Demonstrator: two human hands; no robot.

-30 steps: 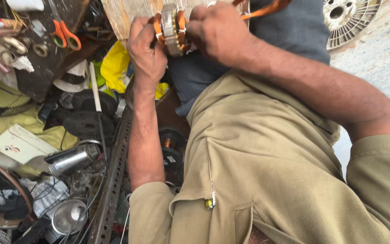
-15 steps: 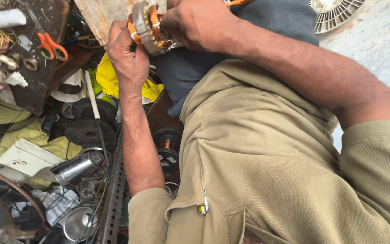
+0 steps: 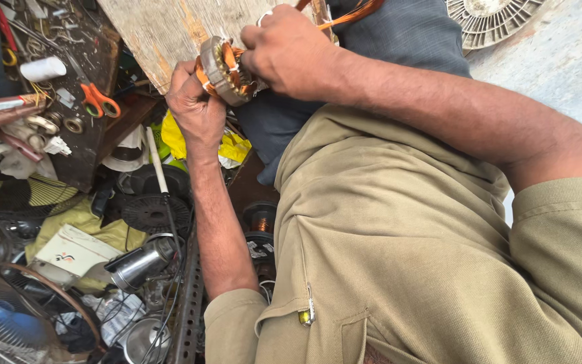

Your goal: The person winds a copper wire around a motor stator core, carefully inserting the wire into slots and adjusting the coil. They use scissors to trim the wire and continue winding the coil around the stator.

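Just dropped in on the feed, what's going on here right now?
A person in a khaki shirt holds a round motor stator with copper windings between both hands, up against a worn wooden board. The left hand grips its lower edge; the right hand closes over the top, where an orange strap trails off. To the left lie orange-handled scissors on a cluttered dark bench, and a fan grille sits top right.

Orange-handled scissors [image 3: 99,100] lie on a dark cluttered bench [image 3: 95,152] beside a white roll [image 3: 42,68]. Below, a spool of copper wire [image 3: 260,217], a shiny metal cylinder [image 3: 139,263] and a fan guard [image 3: 8,320] sit among scrap; a white fan grille [image 3: 490,20] rests top right.
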